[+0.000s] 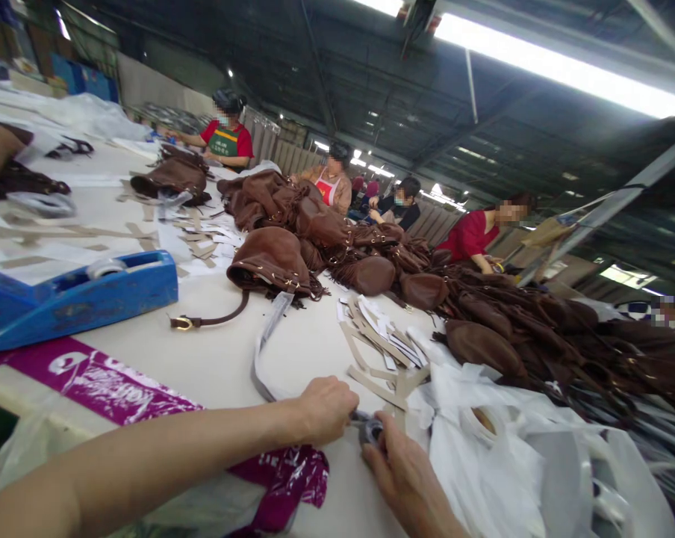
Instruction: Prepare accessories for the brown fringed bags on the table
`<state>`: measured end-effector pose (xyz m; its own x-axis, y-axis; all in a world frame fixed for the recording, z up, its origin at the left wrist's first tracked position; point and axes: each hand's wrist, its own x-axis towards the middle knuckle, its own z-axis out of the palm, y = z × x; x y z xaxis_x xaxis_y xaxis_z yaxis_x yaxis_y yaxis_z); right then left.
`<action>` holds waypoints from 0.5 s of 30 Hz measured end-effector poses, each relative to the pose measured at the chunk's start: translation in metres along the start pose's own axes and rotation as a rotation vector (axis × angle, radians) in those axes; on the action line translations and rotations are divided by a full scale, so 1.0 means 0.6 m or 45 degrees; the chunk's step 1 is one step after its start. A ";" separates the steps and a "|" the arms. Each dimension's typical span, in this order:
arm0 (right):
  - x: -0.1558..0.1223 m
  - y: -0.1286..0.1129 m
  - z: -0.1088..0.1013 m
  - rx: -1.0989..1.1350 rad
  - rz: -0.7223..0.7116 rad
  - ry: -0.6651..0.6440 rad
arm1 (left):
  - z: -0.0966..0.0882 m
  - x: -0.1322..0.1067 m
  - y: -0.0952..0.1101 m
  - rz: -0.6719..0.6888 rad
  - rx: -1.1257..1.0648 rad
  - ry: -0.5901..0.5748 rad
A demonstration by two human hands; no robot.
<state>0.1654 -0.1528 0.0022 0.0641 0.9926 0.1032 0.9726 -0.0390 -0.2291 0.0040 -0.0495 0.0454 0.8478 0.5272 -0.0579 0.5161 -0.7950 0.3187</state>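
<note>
A long strap wrapped in pale grey film [274,312] runs from under a brown bag [273,258], curves down the white table and passes behind my left forearm. My left hand [327,409] is closed in a fist around it. Close by on the right, my right hand [405,467] pinches a small grey coil [371,430] between thumb and fingers; this coil seems joined to the strap, though the fingers partly cover it. A short brown strap with a gold buckle [184,323] sticks out from the bag to the left.
A blue tape dispenser [80,299] stands at left on purple-and-white plastic [119,381]. Paper strips [379,344] lie beyond my hands. Piled brown bags [488,347] stretch to the right, with crumpled white wrapping [466,448] before them. Several co-workers [228,142] are across the table.
</note>
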 end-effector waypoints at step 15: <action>0.062 -0.047 -0.022 0.798 0.505 0.026 | 0.064 -0.007 -0.008 0.209 -0.101 0.277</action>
<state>0.1430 -0.1161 0.0251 0.3943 0.9150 -0.0854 0.5662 -0.3150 -0.7617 0.0026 -0.0592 0.0079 0.8685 0.4525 0.2025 0.3559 -0.8534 0.3808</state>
